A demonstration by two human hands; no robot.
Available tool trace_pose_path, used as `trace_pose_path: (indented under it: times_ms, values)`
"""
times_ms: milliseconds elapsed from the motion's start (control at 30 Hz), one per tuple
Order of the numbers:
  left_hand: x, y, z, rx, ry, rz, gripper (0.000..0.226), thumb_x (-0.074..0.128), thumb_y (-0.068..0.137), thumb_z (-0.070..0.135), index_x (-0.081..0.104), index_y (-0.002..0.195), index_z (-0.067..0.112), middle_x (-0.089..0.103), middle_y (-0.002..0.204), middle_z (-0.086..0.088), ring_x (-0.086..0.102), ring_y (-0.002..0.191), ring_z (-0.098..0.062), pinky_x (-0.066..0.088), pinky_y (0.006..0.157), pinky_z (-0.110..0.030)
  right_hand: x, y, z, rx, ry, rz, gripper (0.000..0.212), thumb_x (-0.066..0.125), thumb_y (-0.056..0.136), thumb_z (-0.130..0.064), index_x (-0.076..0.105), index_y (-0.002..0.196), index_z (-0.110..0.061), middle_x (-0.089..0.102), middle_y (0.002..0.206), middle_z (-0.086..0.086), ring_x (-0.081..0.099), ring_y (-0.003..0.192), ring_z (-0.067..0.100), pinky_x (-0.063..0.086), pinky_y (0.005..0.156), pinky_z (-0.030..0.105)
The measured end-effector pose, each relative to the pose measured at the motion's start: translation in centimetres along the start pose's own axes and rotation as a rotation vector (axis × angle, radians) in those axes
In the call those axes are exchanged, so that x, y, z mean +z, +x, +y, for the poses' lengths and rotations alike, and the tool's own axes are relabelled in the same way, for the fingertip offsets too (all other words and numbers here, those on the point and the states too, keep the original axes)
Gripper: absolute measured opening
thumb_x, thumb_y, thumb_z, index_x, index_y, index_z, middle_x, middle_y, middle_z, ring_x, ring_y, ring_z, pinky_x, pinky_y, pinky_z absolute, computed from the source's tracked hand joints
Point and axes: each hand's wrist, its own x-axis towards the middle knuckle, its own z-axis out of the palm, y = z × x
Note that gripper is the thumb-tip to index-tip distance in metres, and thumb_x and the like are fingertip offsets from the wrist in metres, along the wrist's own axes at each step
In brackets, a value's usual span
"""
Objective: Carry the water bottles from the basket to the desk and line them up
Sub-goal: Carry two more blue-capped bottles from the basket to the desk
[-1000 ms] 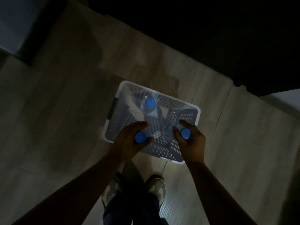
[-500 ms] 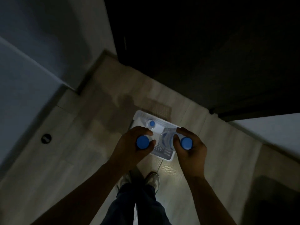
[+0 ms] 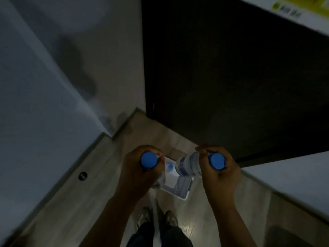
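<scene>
Since a second ago both bottles have risen well above the white basket (image 3: 184, 190), which now looks small on the wood floor (image 3: 74, 202), one blue-capped bottle (image 3: 170, 166) left inside. The left hand (image 3: 138, 173) wraps its fingers round the left bottle (image 3: 149, 160); the right hand (image 3: 219, 172) clasps the right bottle (image 3: 189, 164), whose label is blurred. Wall left, dark door far, floor open between. The far-right box (image 3: 288, 9) print is unreadable.

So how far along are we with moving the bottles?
Done: nothing is visibly on a desk. In hand: the left hand and right hand each grip a blue-capped bottle, lifted above the basket. Left: one bottle in basket, plus carrying and lining up.
</scene>
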Motion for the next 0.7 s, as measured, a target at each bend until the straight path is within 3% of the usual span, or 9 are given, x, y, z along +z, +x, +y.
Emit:
trace_pose_path:
  times_ms: [133,167,233,300,467,600,700]
  values:
    - [-2.0,-0.1,5.9,0.036,0.049,0.155,0.013,0.059,0.069,0.038,0.064,0.078,0.045,0.067,0.075,0.022,0.063,0.069,0.003,0.049,0.061,-0.009,-0.9,2.3,-5.9,-0.083,0.085,-0.031,0.007,0.057,0.079,-0.030,0.058,0.080,-0.022,0.063,0.073,-0.001,0.063,0.069,0.007,0.052,0.064,0.013]
    - [-2.4,0.0,7.1,0.038,0.027,0.184,0.011,0.059,0.068,0.038,0.064,0.077,0.043,0.067,0.077,0.019,0.063,0.068,0.001,0.049,0.060,-0.009,-0.9,3.0,-7.2,-0.100,0.102,-0.038,0.008,0.057,0.079,-0.031,0.057,0.079,-0.023,0.063,0.072,-0.002,0.063,0.069,0.006,0.051,0.063,0.011]
    - [-2.9,0.4,9.1,0.094,-0.043,0.210,0.013,0.058,0.070,0.029,0.067,0.072,0.021,0.068,0.078,-0.001,0.063,0.063,-0.011,0.051,0.057,-0.015,-0.8,4.4,-9.4,-0.142,0.142,-0.042,0.005,0.057,0.081,-0.030,0.056,0.077,-0.026,0.062,0.070,-0.003,0.063,0.067,0.004,0.050,0.062,0.010]
    - [-3.5,0.4,11.4,0.125,-0.046,0.301,0.021,0.058,0.070,0.024,0.066,0.069,0.005,0.066,0.077,-0.010,0.062,0.062,-0.017,0.053,0.058,-0.019,-1.0,5.8,-11.5,-0.180,0.190,-0.079,0.006,0.057,0.082,-0.026,0.056,0.077,-0.026,0.062,0.070,-0.004,0.063,0.067,0.004,0.050,0.063,0.010]
    - [-5.1,-0.3,16.6,0.023,-0.043,0.558,0.019,0.061,0.065,0.028,0.067,0.067,0.010,0.068,0.067,-0.007,0.065,0.062,-0.016,0.055,0.058,-0.021,-1.3,8.5,-15.8,-0.204,0.275,-0.248,0.009,0.059,0.081,-0.019,0.058,0.073,-0.016,0.062,0.068,0.000,0.062,0.063,0.008,0.050,0.060,0.011]
    - [-6.1,-2.4,19.9,-0.004,0.028,0.714,0.011,0.063,0.075,0.027,0.065,0.066,0.022,0.069,0.067,0.000,0.066,0.064,-0.008,0.054,0.058,-0.018,-0.7,9.3,-18.3,-0.265,0.301,-0.428,0.017,0.064,0.083,-0.006,0.059,0.067,-0.002,0.059,0.059,0.002,0.058,0.055,0.007,0.048,0.056,0.011]
    - [-7.5,-4.7,21.6,-0.035,0.070,0.818,0.014,0.061,0.070,0.024,0.069,0.064,0.014,0.070,0.067,-0.001,0.066,0.064,-0.012,0.052,0.055,-0.020,0.7,8.7,-20.2,-0.334,0.342,-0.556,0.022,0.067,0.080,-0.001,0.054,0.062,0.003,0.054,0.055,0.005,0.052,0.048,0.006,0.043,0.049,0.013]
